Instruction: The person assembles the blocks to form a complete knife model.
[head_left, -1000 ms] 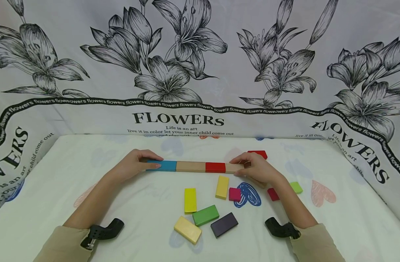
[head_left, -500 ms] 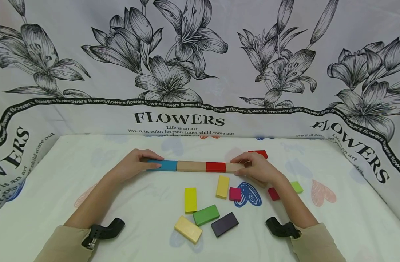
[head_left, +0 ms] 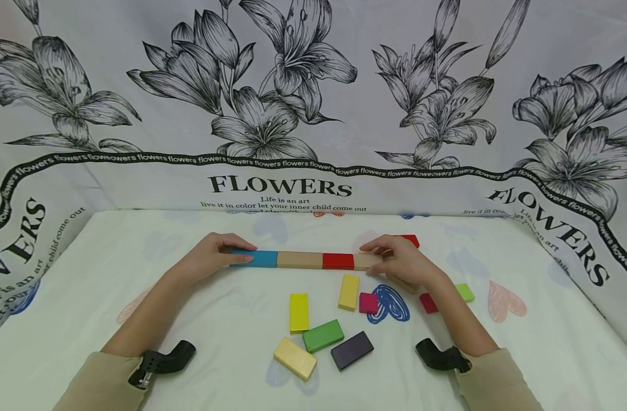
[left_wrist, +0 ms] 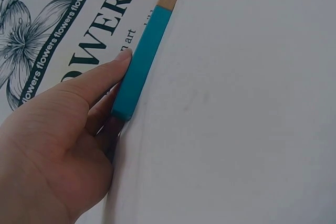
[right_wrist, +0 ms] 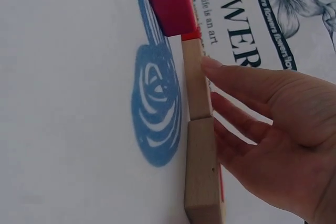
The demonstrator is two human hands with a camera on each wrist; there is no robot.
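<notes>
A straight row lies across the cloth: a blue block (head_left: 264,259), a long wooden block (head_left: 300,260), a red block (head_left: 338,261) and another wooden block (head_left: 365,261), end to end. My left hand (head_left: 205,260) pinches the outer end of the blue block, thumb on the near side; the left wrist view shows this hand (left_wrist: 63,135) on the blue block (left_wrist: 140,66). At the right end my right hand (head_left: 403,264) holds the wooden block between thumb and fingers. In the right wrist view the thumb lies against that wooden block (right_wrist: 196,80), and a further wooden block (right_wrist: 203,171) sits nearer the wrist.
In front of the row lie yellow (head_left: 299,313), pale yellow (head_left: 295,359), green (head_left: 323,335), dark purple (head_left: 352,351) and crimson (head_left: 368,303) blocks. Near my right forearm are a red block (head_left: 428,303) and a light green one (head_left: 465,293). Another red block (head_left: 411,240) lies behind my right hand.
My right hand's fingers have shifted slightly and cover more of the red block behind them. The row and my left hand look the same.
</notes>
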